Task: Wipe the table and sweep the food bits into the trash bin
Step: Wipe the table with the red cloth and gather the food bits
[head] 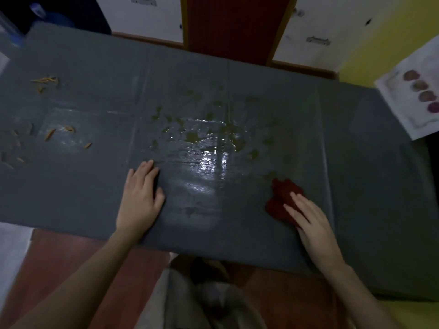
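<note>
A grey-covered table (356, 162) fills the head view. Greenish leafy food bits (192, 136) lie scattered over a wet, shiny patch at its middle. Orange strips of food (50, 134) lie at the left end, with several more (45, 80) further back. My left hand (140, 200) rests flat on the table near the front edge, fingers straight. My right hand (311, 222) presses with straight fingers on a crumpled red cloth (282, 198) at the right of the wet patch. No trash bin is clearly visible.
A white sheet with round reddish shapes (418, 96) lies at the table's far right end. White cabinet doors (147, 15) and a red panel (235, 24) stand behind the table. A clear plastic container (9, 27) sits at the far left corner.
</note>
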`<state>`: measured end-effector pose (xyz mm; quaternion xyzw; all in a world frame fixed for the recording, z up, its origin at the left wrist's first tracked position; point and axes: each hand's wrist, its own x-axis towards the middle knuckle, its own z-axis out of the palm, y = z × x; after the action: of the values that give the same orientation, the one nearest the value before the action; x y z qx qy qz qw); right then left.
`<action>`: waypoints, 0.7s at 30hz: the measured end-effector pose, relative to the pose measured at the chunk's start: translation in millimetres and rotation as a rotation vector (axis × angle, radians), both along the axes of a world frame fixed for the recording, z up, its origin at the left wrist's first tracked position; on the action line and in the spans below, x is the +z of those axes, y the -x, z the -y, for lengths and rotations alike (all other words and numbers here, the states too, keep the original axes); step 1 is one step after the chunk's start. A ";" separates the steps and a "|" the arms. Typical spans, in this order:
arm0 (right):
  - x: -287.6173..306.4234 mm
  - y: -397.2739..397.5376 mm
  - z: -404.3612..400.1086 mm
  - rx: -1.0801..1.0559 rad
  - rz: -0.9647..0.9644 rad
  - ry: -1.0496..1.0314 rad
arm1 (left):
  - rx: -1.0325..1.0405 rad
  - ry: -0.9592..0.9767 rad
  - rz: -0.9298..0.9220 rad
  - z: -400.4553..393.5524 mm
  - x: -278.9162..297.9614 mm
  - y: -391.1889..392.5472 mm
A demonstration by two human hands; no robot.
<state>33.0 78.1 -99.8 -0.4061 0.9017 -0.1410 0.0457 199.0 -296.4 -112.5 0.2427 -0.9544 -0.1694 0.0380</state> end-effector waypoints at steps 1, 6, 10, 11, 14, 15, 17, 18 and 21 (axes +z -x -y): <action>2.7 0.3 -0.6 -0.055 0.020 0.004 | 0.001 -0.001 -0.001 0.1 -0.3 -0.2; -1.6 -38.7 95.7 -0.298 0.034 0.137 | 0.004 -0.010 0.008 -2.6 6.0 1.2; -8.6 -66.0 158.2 -0.023 0.049 0.229 | 0.014 -0.011 0.022 -4.3 7.8 2.4; -7.7 -62.8 156.6 0.105 0.022 0.214 | 0.012 -0.009 0.025 -4.0 7.6 3.1; -0.2 -25.4 123.1 0.344 -0.069 0.116 | 0.002 -0.012 0.031 -2.1 5.7 2.5; 3.7 -7.6 108.2 0.370 -0.094 0.081 | 0.000 -0.017 0.025 -1.5 4.9 2.3; 9.7 31.7 78.0 0.306 -0.147 0.032 | -0.009 -0.018 0.016 -1.1 2.9 1.7; 13.8 50.2 65.7 0.216 -0.149 0.001 | -0.013 -0.018 0.012 -0.5 2.0 1.6; 19.2 72.3 58.7 -0.107 -0.085 -0.012 | -0.009 -0.020 -0.001 1.2 0.1 1.1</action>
<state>-39.3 19.4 -80.6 -0.3627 0.9241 -0.1205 0.0024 197.9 -297.7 -112.4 0.2385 -0.9538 -0.1792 0.0355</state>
